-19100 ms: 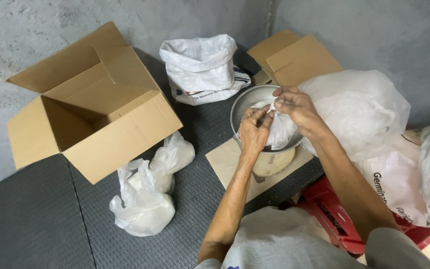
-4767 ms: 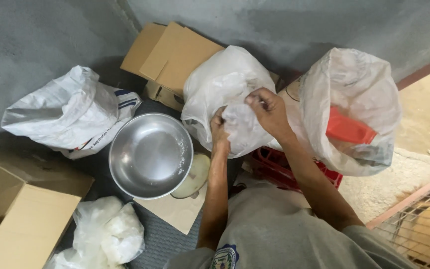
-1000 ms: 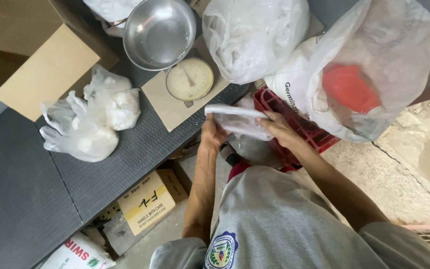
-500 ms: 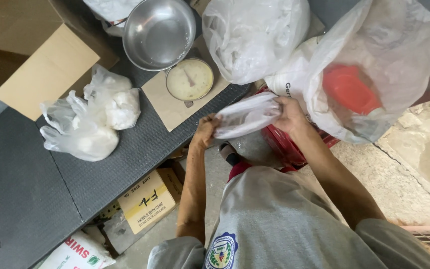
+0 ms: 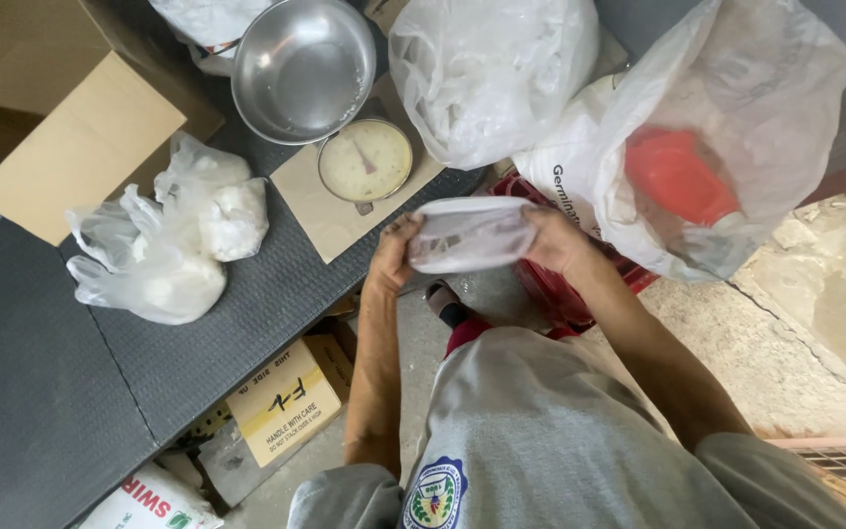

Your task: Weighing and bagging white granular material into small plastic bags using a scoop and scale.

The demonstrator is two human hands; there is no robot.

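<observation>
Both hands on one small clear plastic bag (image 5: 470, 233), held flat and stretched between them, just above centre of view. My left hand (image 5: 394, 257) pinches its 9 o'clock edge, fingers closed on the film; my right hand (image 5: 552, 240) is closed on the 3 o'clock edge, thumb on top. Bag looks near empty, mouth side facing up toward 12; can't tell if anything is inside. At 11 o'clock from the bag, just beside it: round dial scale (image 5: 365, 161) with cream face, sitting on a flat cardboard sheet (image 5: 330, 220). Steel bowl (image 5: 303, 67) further out at 11, overlapping the scale's top edge, so probably resting on the scale platform; inside looks bare metal. At 12 o'clock, a big translucent bag (image 5: 492, 73) stuffed with pale contents. At 2 o'clock, a larger translucent sack (image 5: 736, 88) with a red scoop-like object (image 5: 680, 176) showing through it. Red plastic crate (image 5: 550, 284) directly under my right hand, partly hidden by the sack. At 9 o'clock, well apart, two knotted filled bags (image 5: 173, 240) with white lumps, touching each other, lying on the dark grey ribbed mat (image 5: 51, 392). Open cardboard box (image 5: 61, 127) at 10 o'clock, flap overhanging the mat. Small printed carton (image 5: 286, 400) at 7 o'clock, below the mat edge. Bare concrete floor (image 5: 815, 323) at 4 o'clock.
</observation>
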